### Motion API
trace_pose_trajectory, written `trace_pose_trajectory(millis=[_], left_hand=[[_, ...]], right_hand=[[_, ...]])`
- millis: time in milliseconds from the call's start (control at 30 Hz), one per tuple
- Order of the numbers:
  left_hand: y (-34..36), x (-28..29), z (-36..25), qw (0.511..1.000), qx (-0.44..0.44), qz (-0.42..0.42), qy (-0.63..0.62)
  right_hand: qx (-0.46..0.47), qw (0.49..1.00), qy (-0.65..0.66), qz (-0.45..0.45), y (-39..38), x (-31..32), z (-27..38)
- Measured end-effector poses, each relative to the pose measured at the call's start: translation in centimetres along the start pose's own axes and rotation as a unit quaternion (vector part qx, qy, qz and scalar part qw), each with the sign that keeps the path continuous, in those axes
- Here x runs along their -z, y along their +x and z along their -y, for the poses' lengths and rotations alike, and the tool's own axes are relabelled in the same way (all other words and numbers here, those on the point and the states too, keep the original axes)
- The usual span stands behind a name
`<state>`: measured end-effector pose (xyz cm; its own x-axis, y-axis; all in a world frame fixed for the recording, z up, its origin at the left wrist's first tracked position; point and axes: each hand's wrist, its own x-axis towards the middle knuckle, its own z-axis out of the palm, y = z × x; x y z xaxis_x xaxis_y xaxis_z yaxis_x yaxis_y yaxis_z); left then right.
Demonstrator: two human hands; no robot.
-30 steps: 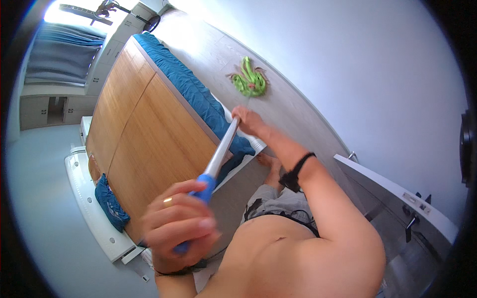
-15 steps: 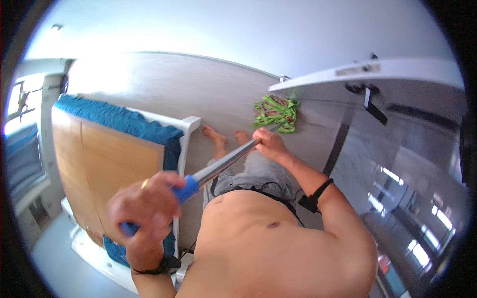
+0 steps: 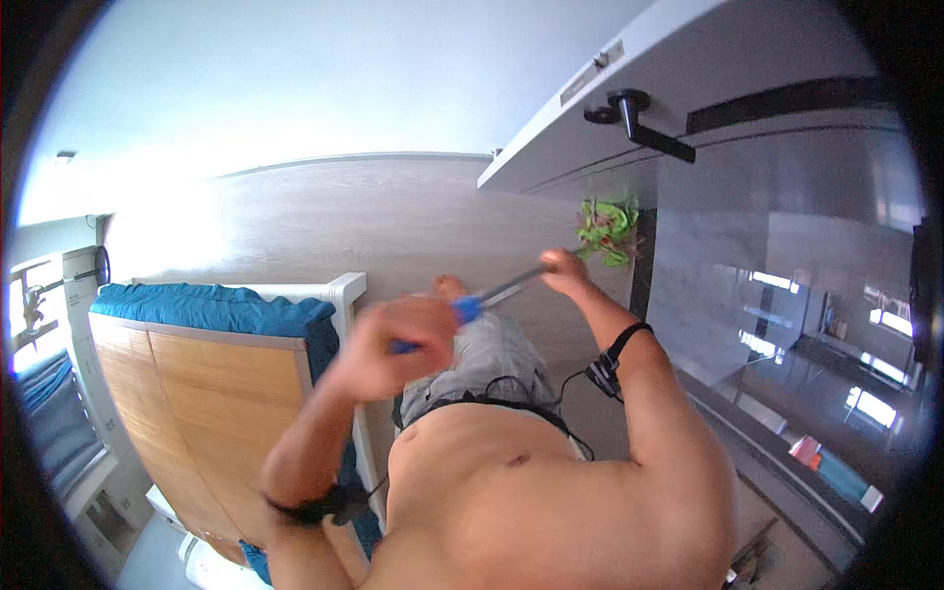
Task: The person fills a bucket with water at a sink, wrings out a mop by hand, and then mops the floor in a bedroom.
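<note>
A mop runs slantwise across the middle of the view. Its metal handle (image 3: 515, 285) has a blue grip (image 3: 468, 310) at the near end. My left hand (image 3: 405, 344), blurred by motion, is wrapped round that grip. Lower on the handle my right hand (image 3: 563, 269) closes round the metal. The green and brown mop head (image 3: 608, 232) lies on the floor beyond my right hand, beside the base of the grey door.
On the right stands the door with a black lever handle (image 3: 654, 141). A bed frame with a wooden board (image 3: 226, 403) and blue cloth (image 3: 211, 304) takes up the left. Wood-look floor (image 3: 383, 211) stretches to the pale wall.
The mop head has shifted right, close against the door. Both hands have moved right with the handle, the left also upward in the view. The view has turned somewhat.
</note>
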<state>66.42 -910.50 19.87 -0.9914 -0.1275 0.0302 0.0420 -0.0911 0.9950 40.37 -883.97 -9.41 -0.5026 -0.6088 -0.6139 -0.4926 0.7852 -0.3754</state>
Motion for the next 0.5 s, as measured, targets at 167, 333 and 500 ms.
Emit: trace_pose_trajectory(millis=[167,333,500], left_hand=[[-11.1,6.5,-12.1,0.985,-0.033,-0.148,0.086],[-14.5,1.5,-20.6,0.92,-0.246,-0.22,0.213],[-11.6,-3.4,-20.1,0.92,-0.238,-0.088,0.297]], right_hand=[[0.231,0.973,-0.009,0.012,-3.3,-1.2,21.6],[0.385,0.919,0.081,0.027,-5.5,-5.0,35.4],[0.418,0.898,0.121,0.071,-4.7,-8.4,35.5]])
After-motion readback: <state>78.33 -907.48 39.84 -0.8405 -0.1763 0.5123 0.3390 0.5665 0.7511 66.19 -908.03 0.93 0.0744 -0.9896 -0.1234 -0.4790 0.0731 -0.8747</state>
